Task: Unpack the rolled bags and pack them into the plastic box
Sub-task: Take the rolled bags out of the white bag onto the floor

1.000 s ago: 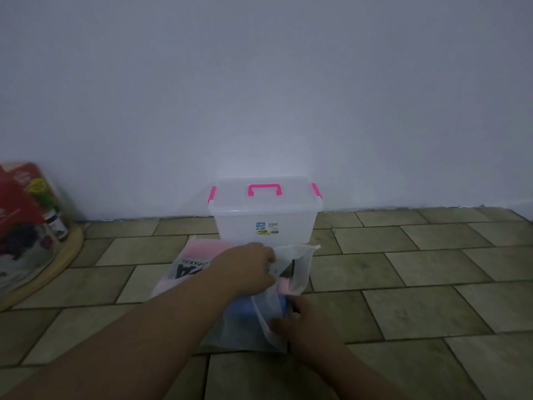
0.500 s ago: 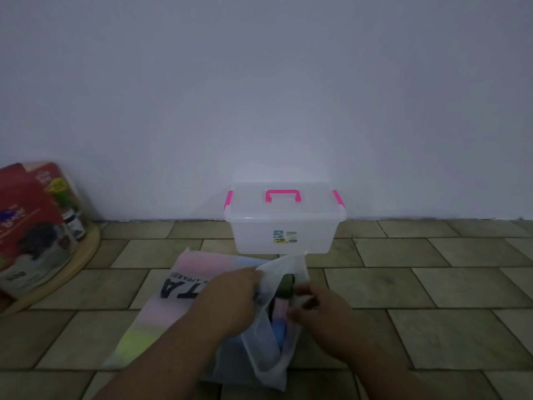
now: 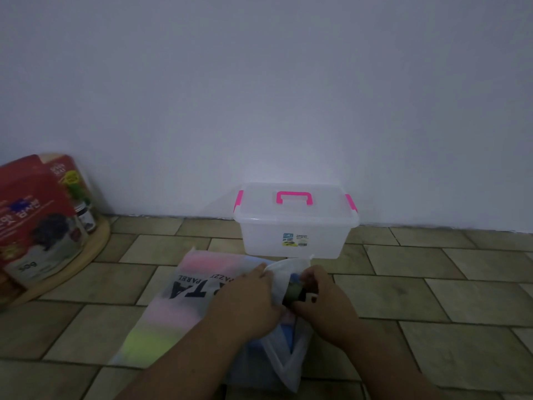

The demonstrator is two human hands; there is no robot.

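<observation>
On the tiled floor [image 3: 432,293], the translucent carrier bag [image 3: 184,301] lies flat at six o'clock of the picture, its mouth turned toward the plastic box [image 3: 291,241]. The box stands just beyond it at twelve o'clock, against the wall [image 3: 288,96], with its lid [image 3: 317,209] on and its pink handle [image 3: 294,197] lying down. The two hands are close together at the mouth of the bag. The left hand [image 3: 248,301] rests on the bag with its fingers curled over the edge of the opening, holding it. At three o'clock of it, the right hand [image 3: 326,304] pinches a dark, greenish roll [image 3: 292,293] that pokes out of the opening. More rolls show through the plastic as blurred patches — pink, yellow-green, blue — still inside the bag. Far off at nine o'clock a red carton [image 3: 31,203] stands on a round wooden tray [image 3: 95,243].
</observation>
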